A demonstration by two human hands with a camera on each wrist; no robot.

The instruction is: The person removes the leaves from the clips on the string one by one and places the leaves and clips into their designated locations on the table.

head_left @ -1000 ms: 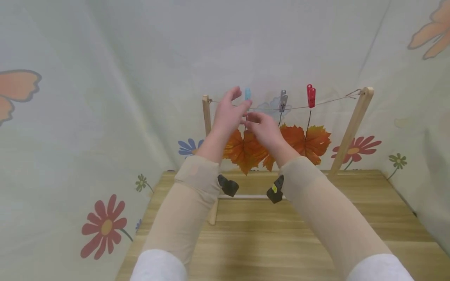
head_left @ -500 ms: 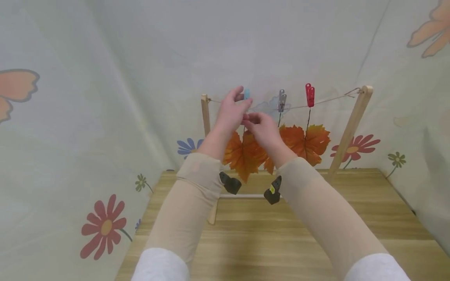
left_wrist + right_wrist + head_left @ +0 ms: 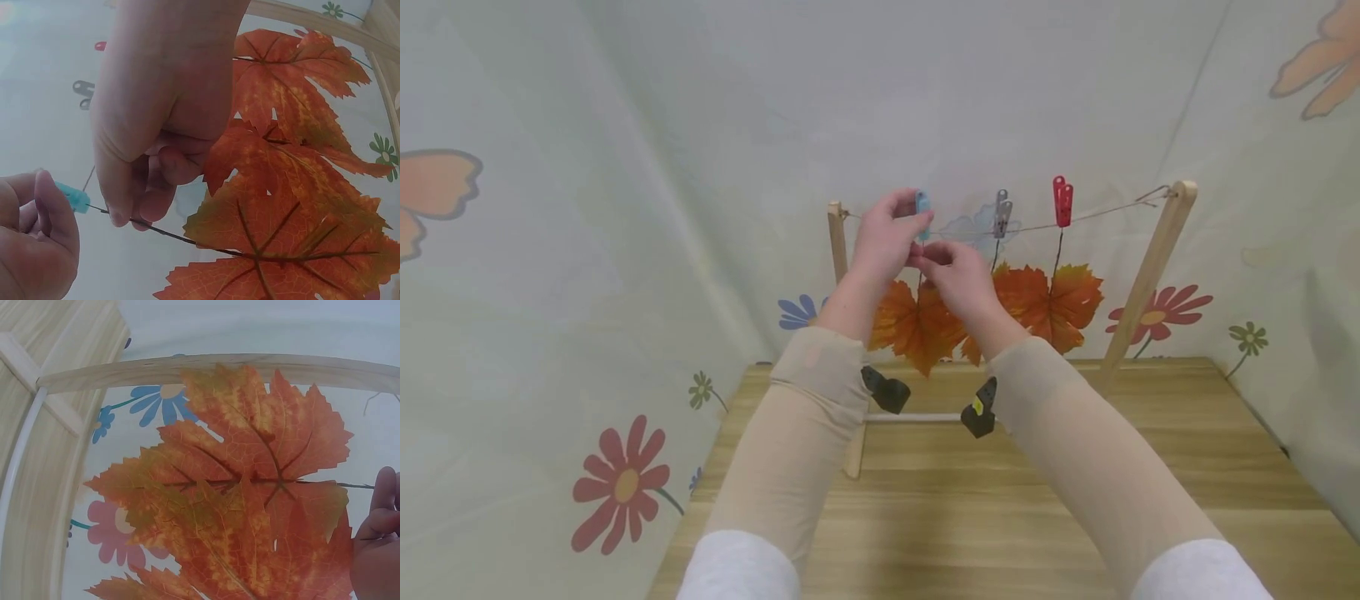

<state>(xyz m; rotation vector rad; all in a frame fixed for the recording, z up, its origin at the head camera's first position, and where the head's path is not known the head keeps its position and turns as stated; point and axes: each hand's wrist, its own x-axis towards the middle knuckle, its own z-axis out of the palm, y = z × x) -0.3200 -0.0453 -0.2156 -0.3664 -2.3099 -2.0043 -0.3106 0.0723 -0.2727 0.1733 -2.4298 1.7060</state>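
Note:
In the head view my left hand [image 3: 882,237] pinches a light blue clothespin [image 3: 922,205] between thumb and fingers at the string. Just below it my right hand [image 3: 958,275] pinches the dark stem of an orange autumn leaf [image 3: 917,325]. In the left wrist view the stem [image 3: 169,233] runs from the leaf, past the right fingertips, up to the tip of the blue clothespin [image 3: 76,198]. Whether the clothespin grips the string cannot be told. At the edge of the right wrist view, the right hand [image 3: 378,550] meets the stem end.
A string [image 3: 1105,214] spans two wooden posts [image 3: 1150,283]. A grey clothespin [image 3: 1002,215] and a red clothespin [image 3: 1063,202] hold further leaves [image 3: 1051,304] on it. The frame has a white crossbar [image 3: 917,417] low over a wooden table [image 3: 1000,517]. A flowered cloth hangs behind.
My left fingers, spread out beside the blue clothespin a second ago, have come together on it. The clothespin has shifted slightly left. The right hand has moved slightly left, still near the stem.

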